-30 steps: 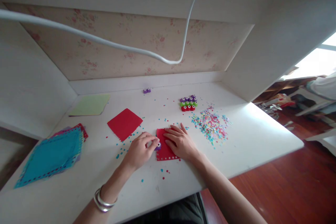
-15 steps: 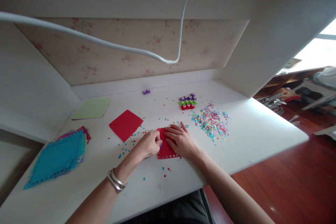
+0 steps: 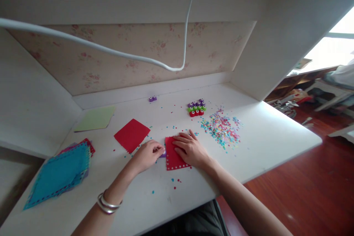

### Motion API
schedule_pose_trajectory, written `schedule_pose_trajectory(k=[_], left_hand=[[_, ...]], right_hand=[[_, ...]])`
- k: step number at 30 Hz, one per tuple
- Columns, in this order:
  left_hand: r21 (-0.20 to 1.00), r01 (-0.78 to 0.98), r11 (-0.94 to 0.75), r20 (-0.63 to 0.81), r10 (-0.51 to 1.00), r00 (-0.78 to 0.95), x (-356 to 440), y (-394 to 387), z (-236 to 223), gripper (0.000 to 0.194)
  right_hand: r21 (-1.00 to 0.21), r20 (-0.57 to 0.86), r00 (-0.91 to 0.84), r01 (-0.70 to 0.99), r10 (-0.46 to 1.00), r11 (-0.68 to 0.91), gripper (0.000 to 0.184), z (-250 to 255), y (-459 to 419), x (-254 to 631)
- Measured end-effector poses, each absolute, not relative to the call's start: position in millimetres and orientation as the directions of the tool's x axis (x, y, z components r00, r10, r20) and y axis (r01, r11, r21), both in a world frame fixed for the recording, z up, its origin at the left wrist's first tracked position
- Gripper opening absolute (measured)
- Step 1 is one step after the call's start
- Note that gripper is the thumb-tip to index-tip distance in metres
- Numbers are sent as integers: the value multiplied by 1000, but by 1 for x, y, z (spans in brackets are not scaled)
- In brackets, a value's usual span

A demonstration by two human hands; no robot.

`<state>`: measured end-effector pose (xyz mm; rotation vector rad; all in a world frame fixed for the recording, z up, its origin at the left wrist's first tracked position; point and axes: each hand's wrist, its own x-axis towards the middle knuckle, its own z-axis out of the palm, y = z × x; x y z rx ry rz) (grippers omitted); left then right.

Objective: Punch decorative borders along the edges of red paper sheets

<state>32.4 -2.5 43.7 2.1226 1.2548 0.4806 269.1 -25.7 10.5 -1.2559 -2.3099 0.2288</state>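
Observation:
A small red paper square (image 3: 173, 158) with punched dots along its edges lies on the white desk (image 3: 262, 143). My right hand (image 3: 190, 149) rests flat on it, fingers spread. My left hand (image 3: 148, 155) is closed around a small purple hole punch (image 3: 163, 153) at the square's left edge. Only a sliver of the punch shows between my fingers.
Another red square (image 3: 132, 134) lies left of my hands, a pale green sheet (image 3: 95, 118) farther back, and a stack topped by blue paper (image 3: 59, 171) at far left. Several small punches (image 3: 196, 107), a lone purple punch (image 3: 152, 99) and a confetti heap (image 3: 222, 129) are behind. A white cable (image 3: 182, 44) hangs overhead.
My left hand with the purple punch has slid off the red square to its left edge. My right hand has stayed flat on the paper.

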Motion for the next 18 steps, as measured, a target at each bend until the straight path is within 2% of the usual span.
schedule_pose_trajectory(k=[3,5,9,12,15,18], left_hand=[[667,619,-415,95,871,482,19,-4,35,26],[667,597,-445,147,864,481,12,-7,29,20],[632,616,-470,205,868,452,11,-13,15,24],[648,596,-474,261,873,412,13,-17,8,25],[690,556,-463,269,878,397,14,-21,7,39],[685,553,-475,290,873,392,13,-25,8,41]], right_hand=[[-377,332,-450,742,829,554,29,9,-25,270],[-381,330,-446,743,832,550,29,9,-24,270],[-400,391,-418,725,820,560,28,16,-27,265],[-470,422,-421,656,803,591,30,26,-35,252],[-554,375,-440,599,816,578,37,34,-42,234],[-618,336,-450,558,827,554,34,36,-46,218]])
